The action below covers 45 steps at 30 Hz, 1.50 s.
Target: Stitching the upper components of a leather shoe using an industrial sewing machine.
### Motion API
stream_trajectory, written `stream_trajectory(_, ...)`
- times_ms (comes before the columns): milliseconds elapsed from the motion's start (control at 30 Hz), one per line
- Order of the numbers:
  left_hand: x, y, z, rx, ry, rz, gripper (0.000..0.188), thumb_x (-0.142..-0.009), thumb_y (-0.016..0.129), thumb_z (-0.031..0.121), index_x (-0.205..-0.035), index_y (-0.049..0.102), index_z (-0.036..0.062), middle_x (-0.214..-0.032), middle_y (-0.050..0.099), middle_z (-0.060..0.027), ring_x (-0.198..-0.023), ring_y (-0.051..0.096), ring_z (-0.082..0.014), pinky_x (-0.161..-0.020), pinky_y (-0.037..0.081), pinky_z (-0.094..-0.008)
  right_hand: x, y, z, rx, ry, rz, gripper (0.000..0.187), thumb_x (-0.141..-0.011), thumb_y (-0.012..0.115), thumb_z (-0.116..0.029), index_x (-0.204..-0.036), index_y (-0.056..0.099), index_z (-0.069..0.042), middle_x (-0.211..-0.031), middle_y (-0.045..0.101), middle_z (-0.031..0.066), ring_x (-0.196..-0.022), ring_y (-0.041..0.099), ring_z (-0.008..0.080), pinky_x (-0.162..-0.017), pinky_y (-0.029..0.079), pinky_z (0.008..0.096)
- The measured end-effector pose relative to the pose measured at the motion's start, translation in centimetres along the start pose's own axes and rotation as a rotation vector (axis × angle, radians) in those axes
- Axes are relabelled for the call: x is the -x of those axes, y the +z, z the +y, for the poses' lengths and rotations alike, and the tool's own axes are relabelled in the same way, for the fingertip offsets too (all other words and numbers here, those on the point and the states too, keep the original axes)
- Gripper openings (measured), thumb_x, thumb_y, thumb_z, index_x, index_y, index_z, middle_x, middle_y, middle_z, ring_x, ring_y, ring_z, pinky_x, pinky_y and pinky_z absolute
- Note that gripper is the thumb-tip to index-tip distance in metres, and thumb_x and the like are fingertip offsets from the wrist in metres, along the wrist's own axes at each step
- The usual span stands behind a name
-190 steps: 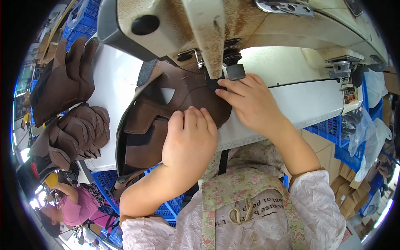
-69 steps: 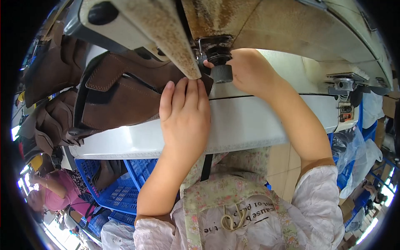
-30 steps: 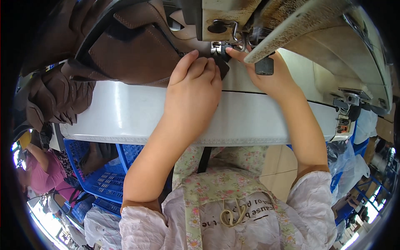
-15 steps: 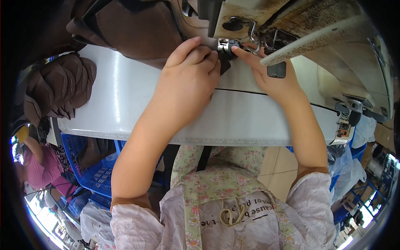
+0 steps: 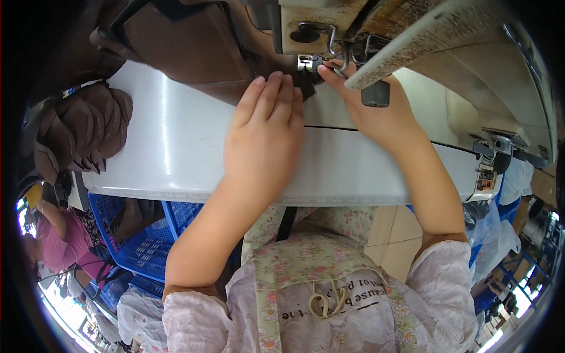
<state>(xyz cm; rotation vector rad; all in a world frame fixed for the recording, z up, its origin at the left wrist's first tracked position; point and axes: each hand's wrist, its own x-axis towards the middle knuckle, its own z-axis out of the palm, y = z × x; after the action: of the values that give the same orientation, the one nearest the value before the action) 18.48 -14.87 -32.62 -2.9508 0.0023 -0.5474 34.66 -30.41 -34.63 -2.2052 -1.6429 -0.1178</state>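
Observation:
A large brown leather-like piece [image 5: 182, 47] with stitched seams lies on the pale sewing machine bed, its near edge by the presser foot [image 5: 306, 63]. My left hand [image 5: 265, 126] rests palm down with its fingers stretched out and laid on the piece's near edge, just left of the foot. On the other side of the foot is my right hand [image 5: 382, 112], one fingertip close against the metal; its fingers look extended, though the machine's lever [image 5: 406, 53] and a dark pad [image 5: 375, 94] partly hide them. Whether that hand touches the material is hidden.
A stack of curved brown pieces [image 5: 85, 126] sits at the table's left. Under the table's near edge [image 5: 329, 199] stand blue plastic baskets [image 5: 138, 250]. The machine head [image 5: 471, 76] overhangs the right side. Plastic bags [image 5: 494, 241] hang at right; another person [image 5: 65, 235] is at far left.
My left hand has uncurled, its fingers straightening flat onto the brown piece. My right hand stays beside the presser foot. The machine and piece appear slightly further left in view.

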Motion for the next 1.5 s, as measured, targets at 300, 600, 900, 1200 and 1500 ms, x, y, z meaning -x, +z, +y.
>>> stream_trajectory(300,-0.3,-0.2,-2.0,0.085,0.059,0.006,0.029,-0.080,0.061,0.013,-0.105,0.072,0.0033,-0.120,0.070,-0.0095,-0.123,0.060,-0.0220,-0.113,0.041,-0.0387,0.5,0.3,-0.4,0.088,0.012,0.019,0.053,-0.083,0.063,0.000,-0.132,0.064,-0.018,-0.123,0.068,0.0102,-0.098,0.068,0.0294,-0.080,0.056,0.0381)
stream_trajectory(600,-0.4,-0.4,-2.8,0.124,0.099,-0.035,0.031,-0.080,0.061,0.012,-0.107,0.072,0.0024,-0.121,0.070,-0.0097,-0.123,0.060,-0.0231,-0.113,0.041,-0.0398,-0.5,-0.5,-1.5,0.079,-0.095,0.164,0.032,-0.071,0.068,-0.006,-0.102,0.071,-0.005,-0.084,0.064,0.0062,-0.083,0.059,0.0265,-0.074,0.050,0.0394)
stream_trajectory(900,-0.6,-0.2,-3.0,0.146,0.103,-0.026,0.030,-0.081,0.061,0.011,-0.107,0.072,0.0012,-0.121,0.070,-0.0100,-0.124,0.060,-0.0222,-0.114,0.041,-0.0397,-0.6,-0.3,-1.1,0.057,-0.105,0.178,0.030,-0.076,0.068,-0.007,-0.105,0.071,-0.009,-0.091,0.068,0.0032,-0.083,0.059,0.0247,-0.076,0.050,0.0393)
stream_trajectory(1200,-0.8,-0.1,-3.3,0.125,0.122,-0.014,0.032,-0.080,0.061,0.011,-0.108,0.072,0.0000,-0.119,0.071,-0.0103,-0.122,0.061,-0.0219,-0.114,0.041,-0.0393,0.1,0.0,-1.1,0.104,-0.004,-0.011,0.051,-0.081,0.063,0.002,-0.129,0.066,-0.014,-0.126,0.066,0.0066,-0.112,0.065,0.0303,-0.091,0.054,0.0418)
stream_trajectory(1500,-1.2,0.7,-3.5,0.157,0.147,0.019,0.031,-0.081,0.061,0.011,-0.107,0.072,-0.0017,-0.118,0.071,-0.0121,-0.120,0.062,-0.0232,-0.115,0.040,-0.0390,-1.2,-0.1,-1.7,-0.011,-0.062,0.250,0.007,-0.093,0.064,-0.010,-0.097,0.066,-0.004,-0.089,0.068,0.0110,-0.080,0.063,0.0358,-0.070,0.051,0.0450)
